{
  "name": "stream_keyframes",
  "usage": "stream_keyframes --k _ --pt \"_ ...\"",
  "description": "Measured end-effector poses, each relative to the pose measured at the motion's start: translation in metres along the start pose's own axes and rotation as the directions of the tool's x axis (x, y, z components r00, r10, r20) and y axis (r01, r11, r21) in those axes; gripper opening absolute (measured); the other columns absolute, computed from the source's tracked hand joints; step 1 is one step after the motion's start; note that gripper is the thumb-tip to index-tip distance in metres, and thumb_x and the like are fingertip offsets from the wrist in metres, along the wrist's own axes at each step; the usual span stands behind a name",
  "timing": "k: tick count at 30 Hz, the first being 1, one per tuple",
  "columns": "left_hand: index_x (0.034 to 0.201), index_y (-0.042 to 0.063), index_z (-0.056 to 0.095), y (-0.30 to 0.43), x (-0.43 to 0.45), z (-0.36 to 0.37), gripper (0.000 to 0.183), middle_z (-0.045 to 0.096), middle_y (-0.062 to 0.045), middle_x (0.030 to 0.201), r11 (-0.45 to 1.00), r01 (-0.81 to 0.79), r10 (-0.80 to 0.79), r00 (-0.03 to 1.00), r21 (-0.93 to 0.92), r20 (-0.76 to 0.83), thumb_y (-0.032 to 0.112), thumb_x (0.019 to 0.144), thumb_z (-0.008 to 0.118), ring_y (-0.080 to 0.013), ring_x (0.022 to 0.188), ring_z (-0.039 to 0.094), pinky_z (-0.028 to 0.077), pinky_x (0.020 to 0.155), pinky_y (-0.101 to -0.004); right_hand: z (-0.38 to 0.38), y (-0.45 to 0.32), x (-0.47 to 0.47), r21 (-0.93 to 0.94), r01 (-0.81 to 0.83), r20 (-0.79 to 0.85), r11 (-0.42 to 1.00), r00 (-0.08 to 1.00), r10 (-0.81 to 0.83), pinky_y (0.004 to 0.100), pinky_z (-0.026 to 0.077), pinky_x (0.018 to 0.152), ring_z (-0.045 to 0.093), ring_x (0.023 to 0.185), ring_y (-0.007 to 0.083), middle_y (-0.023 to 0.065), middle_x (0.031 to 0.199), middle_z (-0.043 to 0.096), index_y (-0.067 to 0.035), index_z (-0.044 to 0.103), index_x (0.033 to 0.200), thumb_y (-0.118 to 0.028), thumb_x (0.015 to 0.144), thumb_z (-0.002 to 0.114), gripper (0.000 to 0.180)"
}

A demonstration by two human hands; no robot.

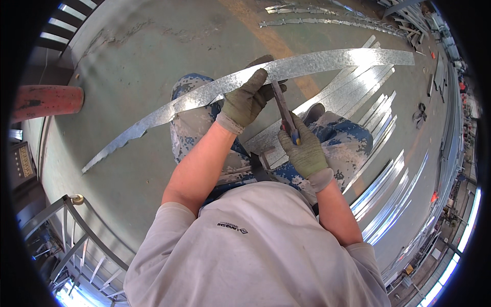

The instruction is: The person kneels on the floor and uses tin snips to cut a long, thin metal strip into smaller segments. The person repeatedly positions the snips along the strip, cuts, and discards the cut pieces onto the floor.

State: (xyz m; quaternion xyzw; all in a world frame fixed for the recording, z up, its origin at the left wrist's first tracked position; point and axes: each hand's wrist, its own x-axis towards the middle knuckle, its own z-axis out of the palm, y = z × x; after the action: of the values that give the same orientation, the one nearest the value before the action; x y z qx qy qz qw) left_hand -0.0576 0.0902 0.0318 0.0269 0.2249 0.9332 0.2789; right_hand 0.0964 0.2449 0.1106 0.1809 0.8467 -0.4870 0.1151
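A long galvanized sheet-metal strip (307, 66) crosses in front of me above my knees, its left part notched along the lower edge. My left hand (245, 98), in a dirty green work glove, grips the strip near its middle, thumb on the near face and some fingers behind it. My right hand (305, 147), gloved the same way, is closed around the handles of a metal hand tool (283, 103), seemingly snips or pliers. The tool's tip meets the strip's lower edge just right of my left hand; its jaws are too small to make out.
Flat galvanized strips (333, 92) lie on the floor under and beyond my right leg, with narrower metal lengths (383, 192) to the right. Notched strips (307, 22) lie further off. At left are a red cylinder (50, 101) and a metal frame with a caster (76, 199).
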Motion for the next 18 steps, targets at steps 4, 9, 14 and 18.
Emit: stream_keyframes --k 4,9,14,18 --pt "0.158 0.003 0.06 0.002 -0.001 0.005 0.045 0.076 -0.014 0.139 1.0 0.008 -0.008 1.0 0.005 -0.004 0.024 0.118 0.066 -0.0299 0.124 0.077 0.066 0.108 -0.0496 -0.001 0.005 0.002 -0.039 0.009 -0.005 0.999 1.0 -0.01 0.0439 0.057 0.111 0.074 0.132 0.0382 0.0258 0.142 0.075 -0.004 0.057 0.163 -0.027 0.11 0.073 0.059" --pt "0.159 0.005 0.057 0.004 -0.001 0.007 0.051 0.074 -0.015 0.141 1.0 0.023 -0.023 1.0 -0.014 0.001 0.036 0.118 0.065 -0.0312 0.126 0.076 0.065 0.111 -0.0508 -0.002 -0.001 0.003 -0.05 -0.061 0.011 0.997 0.998 0.062 0.0461 0.058 0.111 0.073 0.135 0.0416 0.0275 0.143 0.074 -0.003 0.058 0.162 -0.03 0.111 0.072 0.059" --pt "0.157 0.006 0.059 0.004 0.0 0.009 0.05 0.074 -0.014 0.14 1.0 0.01 -0.01 1.0 0.017 -0.013 0.038 0.118 0.065 -0.0314 0.126 0.076 0.064 0.111 -0.0503 0.0 -0.004 -0.001 -0.125 -0.041 -0.075 0.991 0.997 0.032 0.0469 0.06 0.107 0.075 0.129 0.0428 0.0272 0.138 0.076 -0.003 0.061 0.159 -0.031 0.111 0.071 0.056" --pt "0.157 0.006 0.059 0.003 0.001 0.004 0.048 0.075 -0.014 0.141 1.0 0.009 -0.009 1.0 0.02 0.004 0.035 0.119 0.064 -0.0317 0.126 0.076 0.064 0.112 -0.051 0.002 0.008 0.002 -0.123 0.015 -0.072 0.992 0.997 -0.024 0.0459 0.061 0.103 0.078 0.122 0.0424 0.0264 0.133 0.078 -0.003 0.063 0.157 -0.03 0.111 0.071 0.053"
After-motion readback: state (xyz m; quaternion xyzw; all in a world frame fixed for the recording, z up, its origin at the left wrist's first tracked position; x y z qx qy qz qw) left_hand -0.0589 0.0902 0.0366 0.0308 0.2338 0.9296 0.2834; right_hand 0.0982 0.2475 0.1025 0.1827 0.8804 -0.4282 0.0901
